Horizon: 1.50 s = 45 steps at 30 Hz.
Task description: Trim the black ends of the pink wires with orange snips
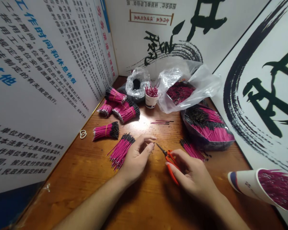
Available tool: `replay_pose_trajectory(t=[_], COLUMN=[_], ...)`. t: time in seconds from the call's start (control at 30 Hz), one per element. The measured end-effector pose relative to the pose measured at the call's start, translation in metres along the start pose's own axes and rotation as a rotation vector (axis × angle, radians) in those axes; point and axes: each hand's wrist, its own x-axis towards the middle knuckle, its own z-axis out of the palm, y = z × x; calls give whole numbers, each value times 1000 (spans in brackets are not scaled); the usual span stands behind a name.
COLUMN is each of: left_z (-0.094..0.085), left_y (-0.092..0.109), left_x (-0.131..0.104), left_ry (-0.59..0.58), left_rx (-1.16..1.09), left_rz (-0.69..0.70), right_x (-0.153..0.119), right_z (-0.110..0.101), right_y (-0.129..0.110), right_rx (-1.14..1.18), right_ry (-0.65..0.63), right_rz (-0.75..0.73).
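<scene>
My right hand (192,174) is wrapped round the orange handles of small scissors (171,163), whose dark tips point up and left toward my other hand. My left hand (138,156) has its thumb and fingertips brought together just left of those tips; whatever it pinches is too small to make out. Beside my left hand lies a loose pile of pink wires with black ends (122,150). Beyond the scissors, a few single wires (162,122) rest on the table, and another small pile (192,149) lies to the right of them.
Banded wire bundles (106,131) lie at the left of the wooden table (139,207). A paper cup of wires (151,100) stands at the back, near plastic bags (208,124). Another cup (248,183) lies tilted at right. Printed panels (50,64) enclose the table.
</scene>
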Motion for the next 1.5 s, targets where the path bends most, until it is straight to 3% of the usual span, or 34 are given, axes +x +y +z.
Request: replay_pose_trajectory(t=[1.37, 1.5], left_z=[-1, -1], left_y=[-5, -4], left_x=[-1, -1], left_ry=[-45, -48], left_rx=[-8, 5], left_rz=[-35, -20], right_x=[0, 1], right_z=[0, -1], right_y=[1, 3], right_rx=[28, -10], right_ry=[-62, 16], right_rz=[4, 10])
